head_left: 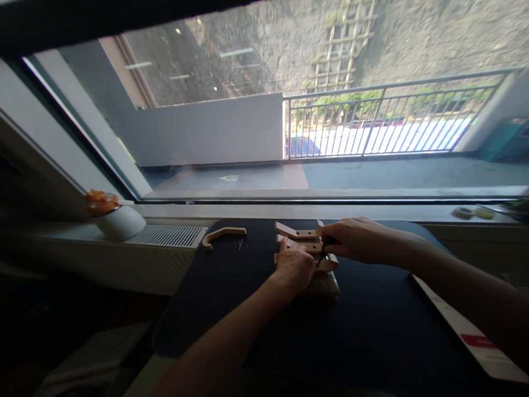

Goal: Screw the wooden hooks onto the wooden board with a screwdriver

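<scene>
Near the far edge of the dark table lies a wooden assembly (305, 234) of bent pale pieces with dark holes. My left hand (294, 266) grips its near pieces, one finger up at the left end. In the fingers of my right hand (351, 238) is a screwdriver (329, 242) with a dark handle, its thin shaft angled down to the near wooden piece. Its tip is hard to make out. Under the assembly's near side sits a brownish wrapped bundle (326, 285), partly behind my left hand. A loose curved wooden piece (223, 231) rests further left.
A few small screws (239, 244) lie beside the curved piece on the dark table (363, 342). A flat pale box or sheet (458, 314) is at the right edge. The sill (248, 212) carries tape rolls (463, 213); a white pot (119, 222) stands left.
</scene>
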Tool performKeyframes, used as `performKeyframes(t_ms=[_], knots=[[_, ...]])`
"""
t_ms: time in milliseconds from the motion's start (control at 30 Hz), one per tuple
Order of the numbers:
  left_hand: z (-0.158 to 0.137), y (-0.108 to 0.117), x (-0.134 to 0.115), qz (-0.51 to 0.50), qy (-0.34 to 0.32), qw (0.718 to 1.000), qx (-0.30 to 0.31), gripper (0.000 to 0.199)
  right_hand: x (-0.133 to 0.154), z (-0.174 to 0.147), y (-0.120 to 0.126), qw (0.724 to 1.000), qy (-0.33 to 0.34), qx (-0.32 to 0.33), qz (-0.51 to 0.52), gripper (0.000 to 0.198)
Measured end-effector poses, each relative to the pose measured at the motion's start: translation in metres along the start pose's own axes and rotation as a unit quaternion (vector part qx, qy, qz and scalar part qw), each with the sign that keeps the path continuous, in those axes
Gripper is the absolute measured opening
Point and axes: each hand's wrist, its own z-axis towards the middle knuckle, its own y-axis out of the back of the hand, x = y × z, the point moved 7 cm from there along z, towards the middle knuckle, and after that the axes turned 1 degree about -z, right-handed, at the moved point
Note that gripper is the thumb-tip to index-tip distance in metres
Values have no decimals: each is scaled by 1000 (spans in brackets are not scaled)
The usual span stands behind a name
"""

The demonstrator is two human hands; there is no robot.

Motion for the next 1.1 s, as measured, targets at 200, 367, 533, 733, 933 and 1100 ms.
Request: performKeyframes(t_ms=[200, 367, 533, 733, 933, 1100], knots=[[0, 1, -1, 1, 0, 1000, -3, 25, -1, 0, 1, 999, -20, -13, -26, 30], [0, 0, 0, -3, 4, 1000, -3, 25, 6, -4, 3, 999, 30, -1, 21, 17], [1, 0, 0, 1, 0, 1000, -5, 24, 5, -2, 4, 999, 26, -1, 19, 17], [2, 0, 0, 3, 2, 1000, 0, 24, 2, 5, 3, 1000, 0, -8, -6, 21], [6, 3, 0, 9, 7, 1000, 19, 25, -5, 7, -1, 999, -23, -22, -28, 32], [10, 6, 1, 14, 6, 999, 32, 29, 2, 2, 0, 999, 33, -21, 4, 17]])
